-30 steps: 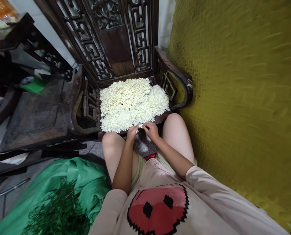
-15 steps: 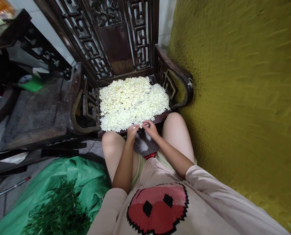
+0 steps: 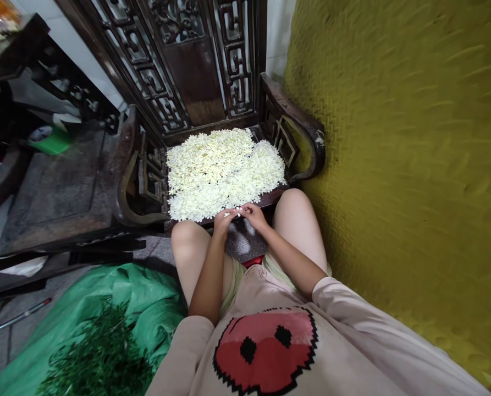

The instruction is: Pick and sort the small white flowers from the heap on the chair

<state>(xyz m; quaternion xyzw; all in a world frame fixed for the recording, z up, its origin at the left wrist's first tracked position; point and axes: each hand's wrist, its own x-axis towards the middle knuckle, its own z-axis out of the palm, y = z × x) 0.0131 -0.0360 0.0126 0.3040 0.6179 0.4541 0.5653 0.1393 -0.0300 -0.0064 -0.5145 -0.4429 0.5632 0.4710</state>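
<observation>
Close together, just in front of the chair seat's front edge, my two hands meet over my lap. My left hand (image 3: 224,220) is closed, with a bit of white blossom showing at its fingers. A small white flower (image 3: 239,210) sits between the fingertips of both hands, and my right hand (image 3: 253,215) pinches it from the right. Beyond them a broad layer of loose white flowers (image 3: 229,173) covers the seat of a dark carved wooden chair (image 3: 204,113). The flowers at the back look yellower than those in front.
A yellow textured wall (image 3: 393,165) rises close on the right. To the left stands a second dark wooden chair (image 3: 51,198) with a green container (image 3: 53,140) on it. A green sack (image 3: 138,289) with leafy greens (image 3: 97,352) lies at lower left.
Both hands stay at nearly the same spot, with the small flower still between the fingertips. The whole view has shifted very slightly.
</observation>
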